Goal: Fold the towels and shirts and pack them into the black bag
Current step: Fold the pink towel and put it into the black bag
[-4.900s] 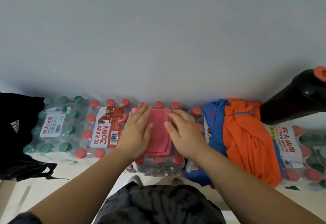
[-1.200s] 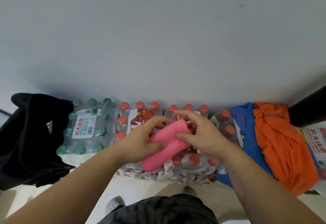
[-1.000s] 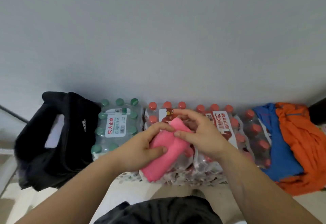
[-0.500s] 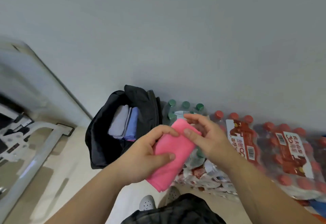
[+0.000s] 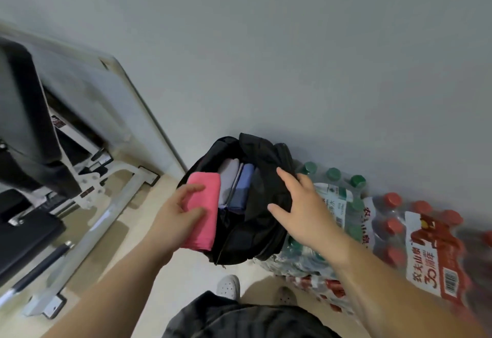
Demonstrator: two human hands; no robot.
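Over the black bag (image 5: 255, 231), left hand (image 5: 175, 220) gripping pink towel (image 5: 203, 212).

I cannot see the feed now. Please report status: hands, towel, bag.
Left hand grips pink towel at bag mouth. Right hand open, holding black bag wide. Grey and blue cloths already inside. Nothing blocking.

Bare forearms (image 5: 386, 279), dark patterned shorts (image 5: 239, 319), white perforated clogs (image 5: 228, 285)

Folded towels (image 5: 234, 185) in bag (image 5: 255, 233), bottle packs (image 5: 335, 204) apparently touching, right.
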